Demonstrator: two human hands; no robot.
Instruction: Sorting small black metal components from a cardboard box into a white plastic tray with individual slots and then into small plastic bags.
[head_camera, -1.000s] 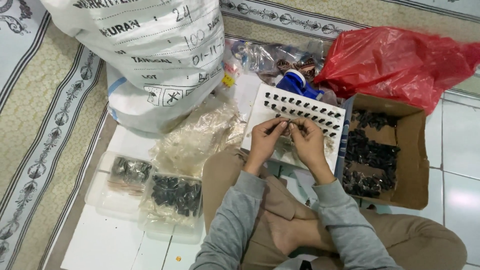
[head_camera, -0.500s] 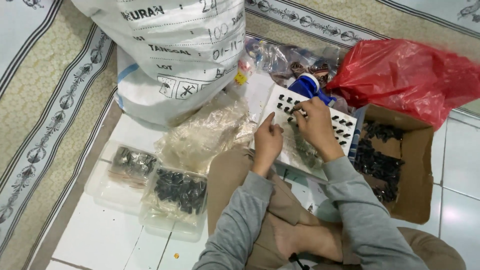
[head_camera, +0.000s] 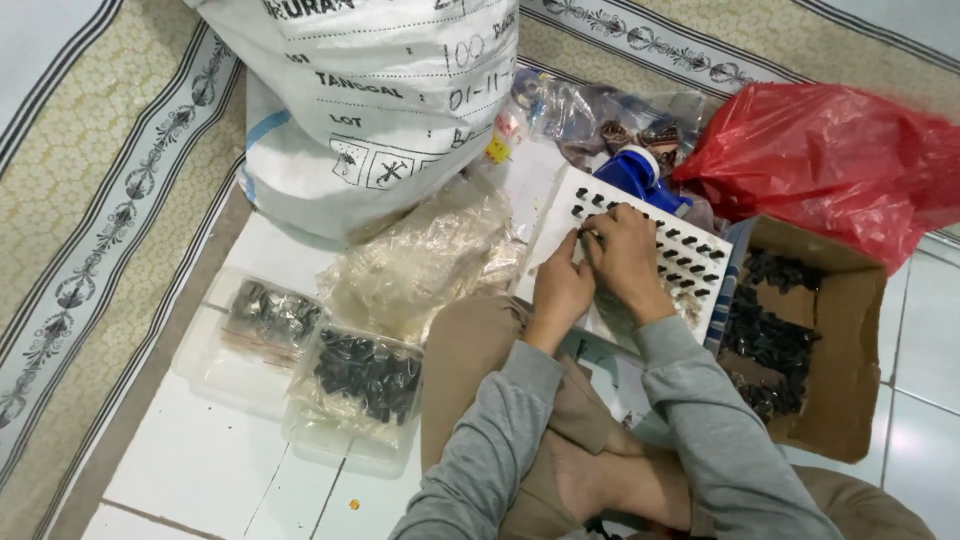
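Over the white perforated tray (head_camera: 640, 262) propped against my knee, both my hands meet at its upper left part. My left hand (head_camera: 560, 290) and my right hand (head_camera: 625, 260) pinch together on one small dark piece (head_camera: 590, 236), fingertips closed on it from both sides; it is too small to tell its shape. That piece sits at twelve o'clock from my left hand and at ten o'clock from my right, touching the tray face, and the right hand lies nearer to the rows of black clips already seated toward three o'clock. The tray's long axis runs from ten o'clock to four o'clock. At three o'clock stands an open brown cardboard box (head_camera: 850, 330) of loose black parts; at one o'clock a crumpled red plastic bag (head_camera: 830, 160). At eleven o'clock looms a big white woven sack (head_camera: 370, 110) with black lettering and a row of small square symbols. At nine o'clock lie clear plastic tubs (head_camera: 300, 360) holding dark parts, beside crinkled clear bags (head_camera: 430, 260).
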